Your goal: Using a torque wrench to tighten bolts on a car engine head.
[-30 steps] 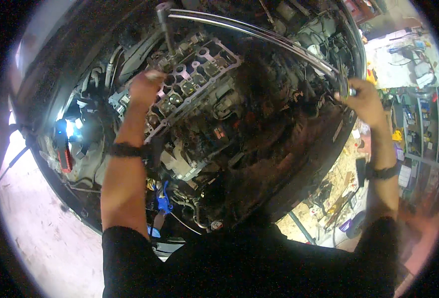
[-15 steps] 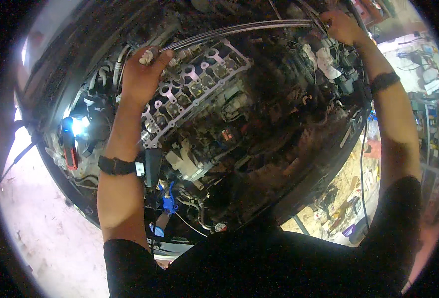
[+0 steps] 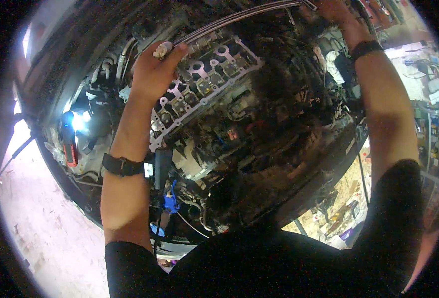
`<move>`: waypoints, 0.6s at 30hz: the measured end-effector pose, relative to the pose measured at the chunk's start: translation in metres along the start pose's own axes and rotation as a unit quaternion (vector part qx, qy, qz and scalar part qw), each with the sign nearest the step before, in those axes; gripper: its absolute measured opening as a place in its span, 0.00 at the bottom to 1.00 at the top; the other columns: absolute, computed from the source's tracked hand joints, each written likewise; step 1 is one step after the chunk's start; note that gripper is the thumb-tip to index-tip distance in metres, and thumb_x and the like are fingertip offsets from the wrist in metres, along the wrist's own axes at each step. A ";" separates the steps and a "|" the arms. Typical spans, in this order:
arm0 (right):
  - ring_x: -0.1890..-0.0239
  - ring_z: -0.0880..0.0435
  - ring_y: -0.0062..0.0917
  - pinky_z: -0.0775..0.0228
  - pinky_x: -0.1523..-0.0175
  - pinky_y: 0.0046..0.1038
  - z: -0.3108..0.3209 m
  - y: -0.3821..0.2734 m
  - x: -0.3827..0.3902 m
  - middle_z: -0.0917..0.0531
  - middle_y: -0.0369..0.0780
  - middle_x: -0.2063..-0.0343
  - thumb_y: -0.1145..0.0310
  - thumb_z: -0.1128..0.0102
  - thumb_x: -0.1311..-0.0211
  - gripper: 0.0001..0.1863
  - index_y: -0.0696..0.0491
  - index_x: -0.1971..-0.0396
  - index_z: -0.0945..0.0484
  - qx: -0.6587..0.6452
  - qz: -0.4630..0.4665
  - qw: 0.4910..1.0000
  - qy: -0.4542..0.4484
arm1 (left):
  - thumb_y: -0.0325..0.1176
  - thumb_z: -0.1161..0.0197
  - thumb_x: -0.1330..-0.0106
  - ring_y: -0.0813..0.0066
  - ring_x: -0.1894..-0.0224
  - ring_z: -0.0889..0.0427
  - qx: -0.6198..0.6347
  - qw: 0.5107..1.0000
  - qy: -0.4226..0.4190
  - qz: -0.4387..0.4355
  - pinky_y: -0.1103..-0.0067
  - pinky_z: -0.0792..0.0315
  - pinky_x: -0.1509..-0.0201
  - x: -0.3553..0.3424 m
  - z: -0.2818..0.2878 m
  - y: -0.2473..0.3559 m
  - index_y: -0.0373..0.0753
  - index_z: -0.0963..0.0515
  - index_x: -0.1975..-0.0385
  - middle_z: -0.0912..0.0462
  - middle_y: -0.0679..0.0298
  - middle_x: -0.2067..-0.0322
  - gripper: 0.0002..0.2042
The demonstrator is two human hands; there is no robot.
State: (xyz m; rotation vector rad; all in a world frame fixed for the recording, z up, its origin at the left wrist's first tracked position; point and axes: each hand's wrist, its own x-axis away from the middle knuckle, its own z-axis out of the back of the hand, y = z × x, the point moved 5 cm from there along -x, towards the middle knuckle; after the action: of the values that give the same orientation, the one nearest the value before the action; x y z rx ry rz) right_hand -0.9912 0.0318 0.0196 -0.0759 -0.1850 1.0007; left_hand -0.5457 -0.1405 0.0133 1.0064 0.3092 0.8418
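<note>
I look down into an open engine bay. My left hand [image 3: 152, 74] is closed around one end of a long, curved metal rail [image 3: 239, 17] with a pale fitting at its tip. My right hand [image 3: 336, 11], at the top edge, grips the rail's other end. The rail arcs above the exposed cylinder head [image 3: 204, 87], a pale metal casting with several round openings. Both wrists wear dark bands.
A lit work lamp with a red body [image 3: 70, 134] glows at the left of the bay. Blue connectors [image 3: 169, 202] and hoses sit near the front edge. A cluttered workbench [image 3: 423, 79] stands at the right; tools lie on the floor [image 3: 338, 213] below.
Both hands have carried the rail up and away from me, toward the top of the view. The left hand shifted from the cylinder head to the rail's end.
</note>
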 end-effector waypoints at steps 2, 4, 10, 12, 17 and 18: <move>0.43 0.29 0.38 0.40 0.37 0.45 -0.006 -0.006 -0.011 0.25 0.44 0.46 0.57 0.38 0.39 0.24 0.51 0.45 0.26 -0.073 -0.046 0.996 0.021 | 0.46 0.38 0.36 0.67 0.66 0.17 -0.101 0.995 -0.007 0.010 0.70 0.25 0.62 -0.012 0.006 0.006 0.35 0.20 0.65 0.18 0.58 0.73 0.17; 0.40 0.31 0.38 0.43 0.34 0.45 -0.015 -0.014 -0.029 0.27 0.43 0.43 0.57 0.39 0.38 0.24 0.50 0.43 0.27 -0.218 -0.104 0.970 0.039 | 0.41 0.44 0.34 0.61 0.63 0.16 -0.289 0.951 -0.010 -0.112 0.67 0.24 0.60 -0.028 0.015 0.010 0.36 0.20 0.64 0.17 0.54 0.71 0.14; 0.53 0.28 0.34 0.41 0.41 0.46 -0.032 0.023 -0.086 0.25 0.40 0.55 0.59 0.42 0.34 0.14 0.54 0.58 0.23 -0.145 -0.099 0.983 0.052 | 0.30 0.51 0.38 0.51 0.54 0.18 -0.622 0.728 -0.156 -0.243 0.62 0.23 0.50 -0.051 -0.026 0.040 0.37 0.19 0.61 0.18 0.47 0.59 0.13; 0.61 0.29 0.30 0.39 0.47 0.44 -0.047 0.028 -0.095 0.26 0.39 0.63 0.62 0.42 0.35 0.11 0.55 0.66 0.23 -0.687 -0.129 0.707 0.105 | 0.30 0.51 0.39 0.51 0.54 0.18 -0.614 0.741 -0.182 -0.201 0.63 0.23 0.50 -0.056 -0.031 0.042 0.37 0.19 0.59 0.18 0.47 0.57 0.15; 0.67 0.28 0.32 0.38 0.52 0.43 -0.052 -0.005 -0.099 0.25 0.38 0.73 0.67 0.43 0.36 0.08 0.56 0.70 0.22 -0.676 -0.117 0.708 0.166 | 0.33 0.52 0.38 0.50 0.49 0.20 -0.573 0.793 -0.156 -0.138 0.61 0.25 0.45 -0.076 -0.045 0.033 0.36 0.19 0.57 0.19 0.48 0.52 0.16; 0.68 0.27 0.33 0.36 0.53 0.42 -0.049 0.005 -0.107 0.25 0.38 0.74 0.67 0.43 0.36 0.08 0.56 0.70 0.22 -0.674 -0.083 0.715 0.168 | 0.33 0.52 0.37 0.49 0.48 0.21 -0.521 0.840 -0.119 -0.095 0.60 0.26 0.44 -0.083 -0.048 0.031 0.35 0.19 0.56 0.20 0.49 0.52 0.16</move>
State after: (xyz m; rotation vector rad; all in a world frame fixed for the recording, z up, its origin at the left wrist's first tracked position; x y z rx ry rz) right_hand -1.0421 -0.0546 -0.0418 -1.5585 -0.5507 0.4625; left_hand -0.6427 -0.1645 0.0025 0.0341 -0.2678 0.5540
